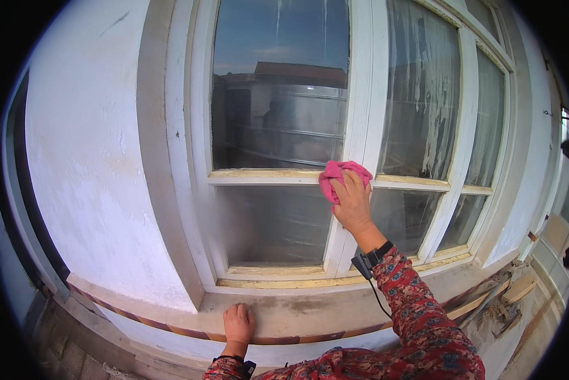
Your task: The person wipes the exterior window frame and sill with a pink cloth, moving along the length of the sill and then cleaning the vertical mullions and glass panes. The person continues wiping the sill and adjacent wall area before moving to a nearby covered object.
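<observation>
My right hand [353, 204] presses a bunched pink cloth [337, 172] against the white wooden window frame [360, 95]. The cloth sits where the upright post meets the crossbar. Beside it is the large upper-left glass pane [279, 114], which reflects sky, a roof and a building. Below the crossbar lies a smaller hazy pane [279, 223]. Low at the front, my left hand [239, 323] rests on the concrete window sill [308, 306], its fingers curled together and nothing visible in them. A strapped device with a cable [362, 266] is on my right wrist.
White streaks run down the upper middle pane [422, 95]. A white plastered wall [90, 156] with peeling paint stands at left. Several wood pieces [519, 289] and debris lie at lower right. Brown and tan edging [275, 340] lines the sill's front.
</observation>
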### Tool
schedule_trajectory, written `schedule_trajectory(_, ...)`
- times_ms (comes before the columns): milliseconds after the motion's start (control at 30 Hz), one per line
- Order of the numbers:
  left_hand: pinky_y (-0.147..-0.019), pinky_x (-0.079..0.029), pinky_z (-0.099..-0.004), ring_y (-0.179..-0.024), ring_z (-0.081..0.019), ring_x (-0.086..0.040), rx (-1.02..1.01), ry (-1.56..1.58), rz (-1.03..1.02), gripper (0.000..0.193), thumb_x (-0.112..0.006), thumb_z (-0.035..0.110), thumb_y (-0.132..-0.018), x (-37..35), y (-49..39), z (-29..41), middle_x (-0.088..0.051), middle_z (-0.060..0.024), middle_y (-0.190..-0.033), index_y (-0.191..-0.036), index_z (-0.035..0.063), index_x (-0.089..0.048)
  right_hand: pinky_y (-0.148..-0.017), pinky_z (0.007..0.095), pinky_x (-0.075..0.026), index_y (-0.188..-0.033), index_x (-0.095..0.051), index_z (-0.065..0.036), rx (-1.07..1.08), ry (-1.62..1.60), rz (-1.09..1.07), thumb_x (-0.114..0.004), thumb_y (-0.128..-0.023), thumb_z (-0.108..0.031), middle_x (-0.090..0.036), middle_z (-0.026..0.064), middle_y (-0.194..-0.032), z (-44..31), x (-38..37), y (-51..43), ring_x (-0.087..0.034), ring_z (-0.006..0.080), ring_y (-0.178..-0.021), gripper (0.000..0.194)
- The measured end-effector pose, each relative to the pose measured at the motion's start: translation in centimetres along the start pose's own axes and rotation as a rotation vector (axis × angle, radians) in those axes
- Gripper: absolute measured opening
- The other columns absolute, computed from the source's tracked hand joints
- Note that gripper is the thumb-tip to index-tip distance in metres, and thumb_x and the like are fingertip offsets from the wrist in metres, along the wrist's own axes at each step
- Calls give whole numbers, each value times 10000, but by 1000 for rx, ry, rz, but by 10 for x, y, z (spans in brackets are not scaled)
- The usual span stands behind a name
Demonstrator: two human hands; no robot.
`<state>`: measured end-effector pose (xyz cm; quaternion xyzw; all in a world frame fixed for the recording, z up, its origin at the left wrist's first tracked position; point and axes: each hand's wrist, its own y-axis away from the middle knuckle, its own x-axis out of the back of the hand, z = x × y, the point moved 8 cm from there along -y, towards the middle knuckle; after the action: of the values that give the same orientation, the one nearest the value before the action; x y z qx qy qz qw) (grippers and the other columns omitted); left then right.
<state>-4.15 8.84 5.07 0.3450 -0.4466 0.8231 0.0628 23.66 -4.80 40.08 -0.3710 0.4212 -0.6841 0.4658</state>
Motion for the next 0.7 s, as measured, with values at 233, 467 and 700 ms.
schedule_trajectory(233, -917, -471, -473, -1016, -318, -638, 9, 52, -72, 229, -678, 166, -847, -2, -1, -1, -682, -117, -1067, -1059, 81, -658, -984, 554, -364, -1231, -640, -74, -137, -64, -32, -702, -705, -100, -606, 164, -1229, -56, -49, -31, -539, 366, -1228, 531)
schedule_trajectory(467, -908, -482, -481, -990, -357, -643, -18, 107, -31, 253, -663, 142, -852, 4, 0, 2, -680, -138, -1081, -1095, 75, -651, -964, 549, -370, -1250, -646, -96, -52, -89, -32, -724, -758, -119, -607, 158, -1264, -121, -92, -53, -543, 356, -1240, 499)
schedule_trajectory(700, -893, -480, -477, -964, -348, -640, -4, 85, -47, 235, -662, 149, -849, 2, -1, 0, -674, -127, -1037, -1072, 76, -655, -909, 517, -385, -1224, -656, -112, 96, -220, 12, -686, -774, -105, -616, 128, -1265, -203, -118, -98, -546, 315, -1243, 451)
